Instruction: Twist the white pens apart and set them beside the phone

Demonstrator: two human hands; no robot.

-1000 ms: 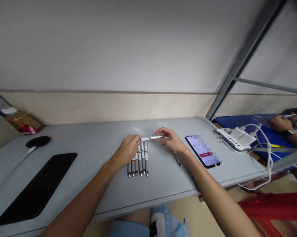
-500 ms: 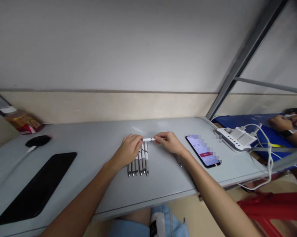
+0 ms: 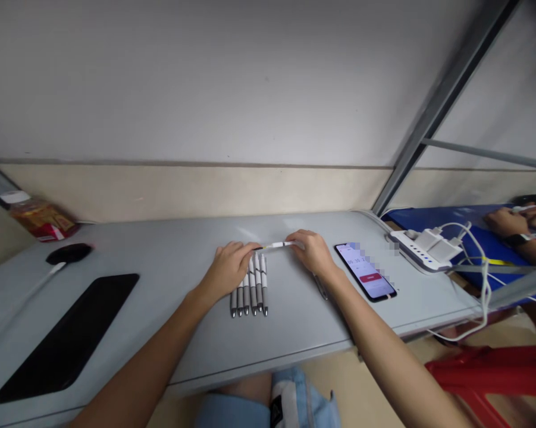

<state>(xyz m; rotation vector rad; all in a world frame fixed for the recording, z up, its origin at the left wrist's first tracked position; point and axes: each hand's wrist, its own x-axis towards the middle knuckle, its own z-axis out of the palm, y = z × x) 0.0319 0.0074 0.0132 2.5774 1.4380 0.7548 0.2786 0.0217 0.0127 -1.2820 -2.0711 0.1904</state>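
Above a row of pens [image 3: 252, 294], my left hand [image 3: 228, 267] is closed, thumb and fingers pinching the left end of a ballpoint pen. My right hand [image 3: 313, 252] is closed round the right end of the pen's white barrel [image 3: 277, 244]. A thin dark piece, which looks like the refill, shows between the barrel and my left fingertips. What my left fingers cover is hidden. The several pens in the row lie side by side, silver tips towards me, with grey grips and white barrels. Another pen [image 3: 321, 288] lies partly hidden beside my right forearm.
A lit phone [image 3: 366, 270] lies right of my hands on the grey table [image 3: 294, 339]. Beyond it is a power strip [image 3: 422, 252] with white cables. At left are a black pad [image 3: 66, 339], a round black charger [image 3: 69, 254] and a bottle [image 3: 40, 219]. Another person's hands [image 3: 511, 223] are far right.
My hands have moved slightly apart, the right one to the right and a little up. A thin dark piece now shows between my left fingers and the white barrel.
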